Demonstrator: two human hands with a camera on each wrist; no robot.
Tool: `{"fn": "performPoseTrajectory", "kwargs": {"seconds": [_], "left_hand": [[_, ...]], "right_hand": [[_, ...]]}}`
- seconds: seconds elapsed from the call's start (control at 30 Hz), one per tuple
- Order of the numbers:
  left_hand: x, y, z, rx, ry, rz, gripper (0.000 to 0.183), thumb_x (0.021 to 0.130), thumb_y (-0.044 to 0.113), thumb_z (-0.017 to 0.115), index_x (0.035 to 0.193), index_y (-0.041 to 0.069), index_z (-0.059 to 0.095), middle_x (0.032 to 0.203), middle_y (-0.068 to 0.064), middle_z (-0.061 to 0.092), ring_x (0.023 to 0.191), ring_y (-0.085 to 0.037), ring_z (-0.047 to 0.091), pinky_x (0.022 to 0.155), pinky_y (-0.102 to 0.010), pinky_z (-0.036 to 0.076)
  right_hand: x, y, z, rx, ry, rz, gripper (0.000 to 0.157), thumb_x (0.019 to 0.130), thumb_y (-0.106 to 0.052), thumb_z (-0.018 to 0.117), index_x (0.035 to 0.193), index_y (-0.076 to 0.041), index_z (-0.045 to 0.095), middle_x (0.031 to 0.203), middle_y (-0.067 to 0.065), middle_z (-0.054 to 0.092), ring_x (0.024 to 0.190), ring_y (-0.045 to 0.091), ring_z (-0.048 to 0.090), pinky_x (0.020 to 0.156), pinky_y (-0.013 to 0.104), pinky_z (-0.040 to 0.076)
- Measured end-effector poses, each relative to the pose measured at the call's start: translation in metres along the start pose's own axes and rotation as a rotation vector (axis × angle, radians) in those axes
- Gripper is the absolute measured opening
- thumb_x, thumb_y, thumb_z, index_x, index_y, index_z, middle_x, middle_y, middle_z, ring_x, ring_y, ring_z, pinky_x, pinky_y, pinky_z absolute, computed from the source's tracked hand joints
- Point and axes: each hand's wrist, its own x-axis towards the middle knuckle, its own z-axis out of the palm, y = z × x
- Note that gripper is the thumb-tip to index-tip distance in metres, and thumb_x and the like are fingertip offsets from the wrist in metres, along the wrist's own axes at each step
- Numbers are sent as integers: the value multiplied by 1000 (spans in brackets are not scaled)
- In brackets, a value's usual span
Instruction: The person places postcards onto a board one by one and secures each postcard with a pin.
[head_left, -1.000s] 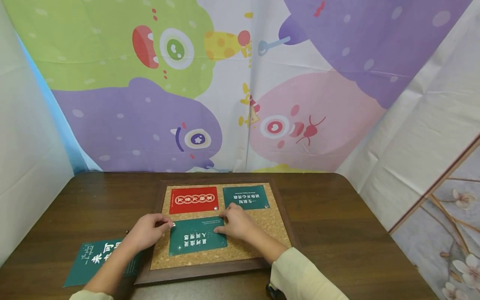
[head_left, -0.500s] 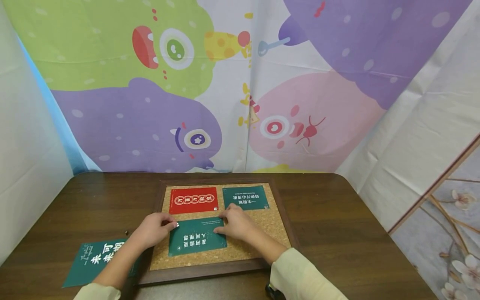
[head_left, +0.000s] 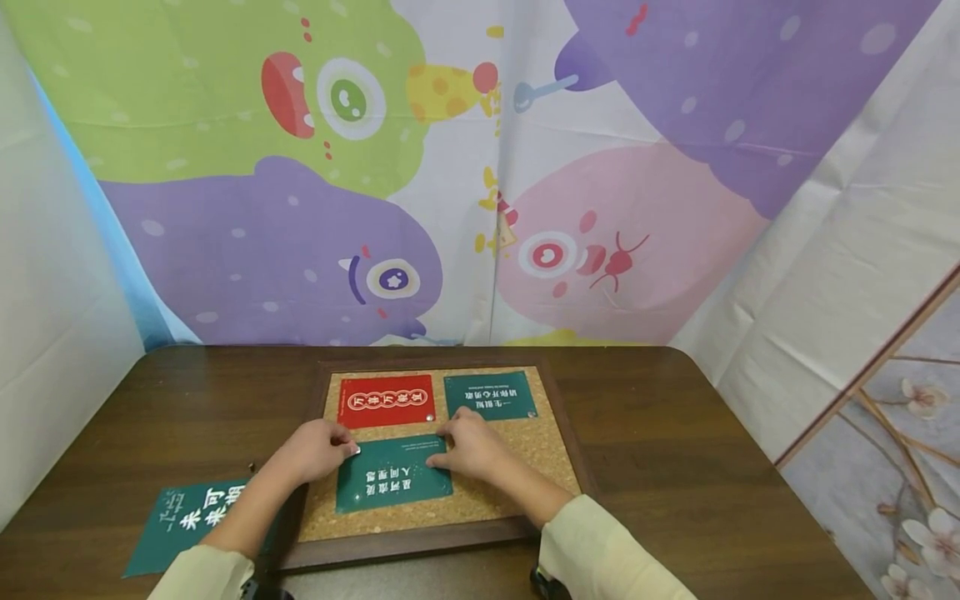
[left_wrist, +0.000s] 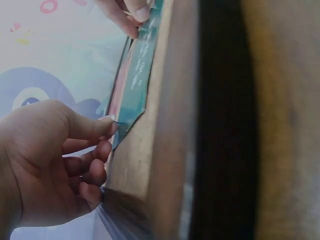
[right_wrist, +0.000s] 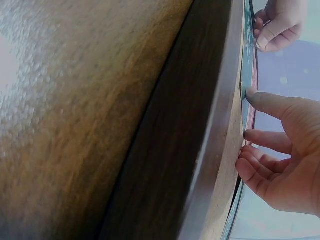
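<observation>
A green postcard (head_left: 390, 487) with white characters lies on the cork board (head_left: 510, 492). At its upper left corner my left hand (head_left: 318, 450) pinches a small clear push pin (head_left: 356, 449) between thumb and index finger; in the left wrist view that corner bends up slightly by the thumb (left_wrist: 102, 127). My right hand (head_left: 477, 446) rests at the card's upper right corner. Its thumb (right_wrist: 272, 103) presses on the card and its other fingers touch the board. Above it are a red card (head_left: 390, 402) and another green card (head_left: 487, 392), each with a pin at one corner.
A larger green card (head_left: 168, 529) lies on the brown table (head_left: 660, 450), left of the board and partly under my left forearm. A tiny dark object (head_left: 252, 467) lies near it. The board's wooden frame (head_left: 420, 546) is raised. A cartoon curtain (head_left: 465, 167) hangs behind.
My left hand has shifted a little to the right along the card's upper edge with the push pin. The right hand stays at the other corner.
</observation>
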Motion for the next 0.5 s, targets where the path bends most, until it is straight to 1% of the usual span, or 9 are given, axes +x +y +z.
{"fn": "performPoseTrajectory", "kwargs": {"seconds": [0.2, 0.37, 0.5], "left_hand": [[5, 3, -6, -20, -63, -74, 16, 86, 16, 63, 91, 1, 67, 80, -8, 58, 72, -19, 48, 58, -28, 39], [9, 2, -6, -21, -79, -112, 17, 85, 16, 63, 90, 0, 67, 80, -9, 59, 71, -19, 48, 56, -27, 39], [11, 2, -7, -11, -79, -124, 18, 84, 17, 64, 87, -1, 66, 80, -9, 60, 71, -20, 50, 56, -28, 39]], "right_hand": [[0, 0, 0, 0, 1, -5, 50, 76, -40, 76, 113, -6, 68, 83, -1, 47, 74, 10, 40, 60, 20, 35], [0, -1, -1, 3, -2, -1, 51, 76, -39, 76, 113, -6, 68, 83, -1, 47, 74, 10, 40, 60, 21, 35], [0, 0, -1, 9, -9, 6, 51, 76, -39, 76, 113, -6, 68, 84, 0, 48, 74, 10, 40, 60, 21, 35]]}}
